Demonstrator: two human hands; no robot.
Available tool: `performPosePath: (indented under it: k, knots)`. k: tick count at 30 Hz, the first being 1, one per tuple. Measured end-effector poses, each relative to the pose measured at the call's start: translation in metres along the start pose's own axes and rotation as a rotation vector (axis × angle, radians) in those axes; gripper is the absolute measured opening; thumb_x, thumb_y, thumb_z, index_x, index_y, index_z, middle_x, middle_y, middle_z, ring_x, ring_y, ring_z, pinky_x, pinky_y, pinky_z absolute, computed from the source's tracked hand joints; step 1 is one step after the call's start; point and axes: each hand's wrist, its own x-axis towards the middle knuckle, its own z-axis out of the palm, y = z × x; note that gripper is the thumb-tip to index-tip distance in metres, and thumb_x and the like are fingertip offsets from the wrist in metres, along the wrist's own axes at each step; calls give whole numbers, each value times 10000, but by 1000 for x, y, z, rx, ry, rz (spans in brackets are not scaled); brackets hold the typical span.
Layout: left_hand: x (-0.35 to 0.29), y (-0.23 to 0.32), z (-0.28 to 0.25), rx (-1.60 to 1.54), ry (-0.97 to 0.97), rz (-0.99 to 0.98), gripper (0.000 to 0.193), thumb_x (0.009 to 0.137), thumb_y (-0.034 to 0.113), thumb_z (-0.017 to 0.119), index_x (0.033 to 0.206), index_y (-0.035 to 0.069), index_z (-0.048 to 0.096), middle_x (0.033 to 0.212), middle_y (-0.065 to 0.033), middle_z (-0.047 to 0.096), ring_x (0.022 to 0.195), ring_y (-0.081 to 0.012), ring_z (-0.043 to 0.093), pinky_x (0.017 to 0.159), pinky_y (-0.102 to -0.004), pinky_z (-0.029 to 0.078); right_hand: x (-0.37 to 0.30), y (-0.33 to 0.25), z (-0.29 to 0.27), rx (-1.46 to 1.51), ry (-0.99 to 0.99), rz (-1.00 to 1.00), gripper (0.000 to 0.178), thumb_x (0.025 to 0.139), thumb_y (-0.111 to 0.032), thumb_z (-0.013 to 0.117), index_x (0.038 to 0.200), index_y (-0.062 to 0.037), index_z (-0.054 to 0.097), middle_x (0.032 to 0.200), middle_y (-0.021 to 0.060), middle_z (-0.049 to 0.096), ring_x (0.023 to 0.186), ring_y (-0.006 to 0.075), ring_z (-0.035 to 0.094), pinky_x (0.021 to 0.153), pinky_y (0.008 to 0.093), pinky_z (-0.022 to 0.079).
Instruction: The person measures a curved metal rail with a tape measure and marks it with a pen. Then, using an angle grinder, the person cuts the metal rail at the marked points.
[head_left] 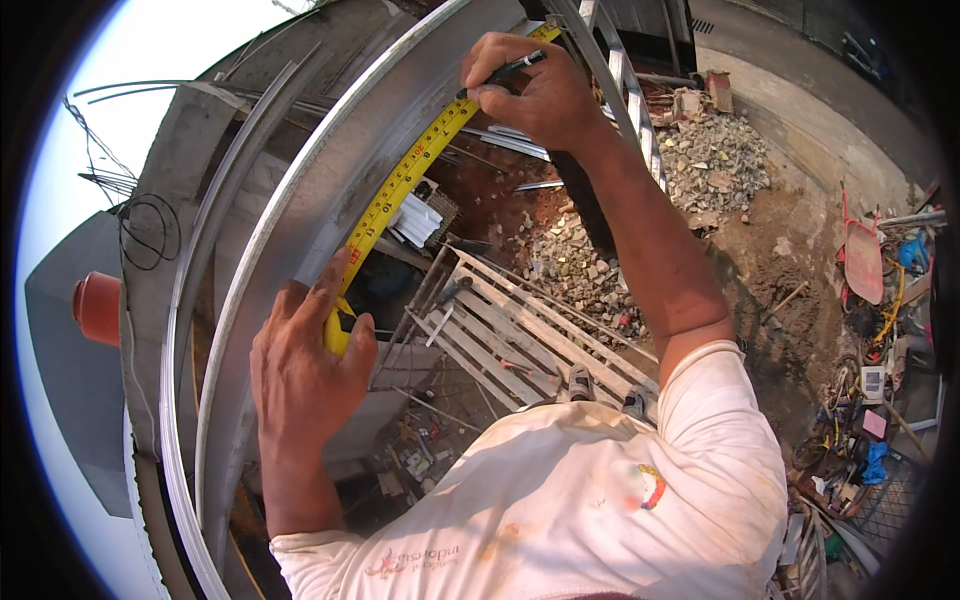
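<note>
- Far below lies a building site of red earth, with a rubble heap at the far right and a slatted wooden pallet under the person, who works high up at a long galvanised steel channel.
- Left hand is closed over the yellow tape measure case, thumb on top, pressing it against the near part of the channel.
- Right hand is curled round a black marker in a writing grip, its tip resting at the tape blade on the far part of the channel.
- The blade runs taut along the channel's edge between both hands; it should be kept flat and parallel to that edge so the reading is true.
- The mark is best made square to the edge, right at the graduation; I cannot quite tell whether the tip touches metal or tape.
- A steady left thumb matters most, since any slip of the case shifts the reading.
</note>
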Motion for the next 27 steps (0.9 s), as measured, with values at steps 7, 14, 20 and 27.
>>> performPosePath:
  k: [7, 14, 20, 27]
  knots:
    - [-1, 1, 5, -21, 56, 27, 603, 763, 128, 743, 1359, 110, 655, 896, -164, 618, 741, -304, 641, 737, -425, 536, -26, 13, 11, 17, 884, -146, 81, 1061, -98, 508, 1098, -29, 530, 1037, 103, 630, 802, 142, 680, 695, 284, 562]
    - [-1, 1, 1, -3, 9, 2, 629, 789, 55, 714, 1406, 147, 628, 966, -169, 639, 824, -282, 686, 788, -419, 571, -32, 54, -17, 43, 864, 371, 261, 1025, -237, 636, 1209, -53, 661, 1003, 33, 673, 821, 79, 599, 722, 248, 517]
    - [-2, 3, 3, 25, 30, 26, 638, 786, 64, 722, 1412, 141, 620, 973, -174, 634, 822, -297, 681, 781, -422, 562, -26, 74, -25, 431, 714, 371, 273, 966, -212, 729, 1179, -41, 721, 972, 10, 672, 846, 83, 591, 755, 253, 513]
    - [-3, 4, 8, 61, 64, 24, 603, 803, 94, 718, 1398, 153, 634, 980, -172, 641, 814, -283, 669, 771, -421, 546, -23, 73, -23, 454, 744, 381, 201, 944, -162, 744, 1100, -34, 745, 983, 22, 706, 759, 85, 608, 660, 229, 522]
